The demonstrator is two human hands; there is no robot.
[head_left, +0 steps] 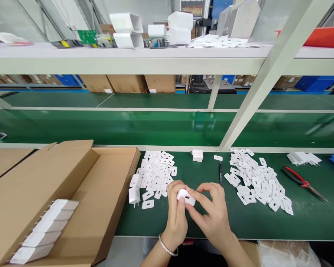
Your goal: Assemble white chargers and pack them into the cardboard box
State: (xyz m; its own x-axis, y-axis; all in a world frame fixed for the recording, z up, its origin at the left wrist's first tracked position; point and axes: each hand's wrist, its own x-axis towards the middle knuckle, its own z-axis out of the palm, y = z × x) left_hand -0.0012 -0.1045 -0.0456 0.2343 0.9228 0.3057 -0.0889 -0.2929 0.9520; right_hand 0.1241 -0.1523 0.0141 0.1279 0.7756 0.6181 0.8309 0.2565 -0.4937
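A white USB charger (183,194) is held over the table edge, its end face with a dark port slot turned up toward me. My left hand (176,211) is closed around its left side. From the right, the index finger and thumb of my right hand (213,213) pinch at the charger's end; the remaining fingers are curled. To the left lies a pile of white slotted cover plates (156,172), and to the right is another pile of white plates (260,181). Two chargers (134,195) stand beside the left pile.
An open cardboard box (100,200) at left holds a row of chargers (46,231). Behind my hands are a single charger (197,155), a loose plate (218,158) and a black pen-like tool (220,173). Red-handled pliers (304,182) lie right. A slanted white post (267,81) crosses the right side.
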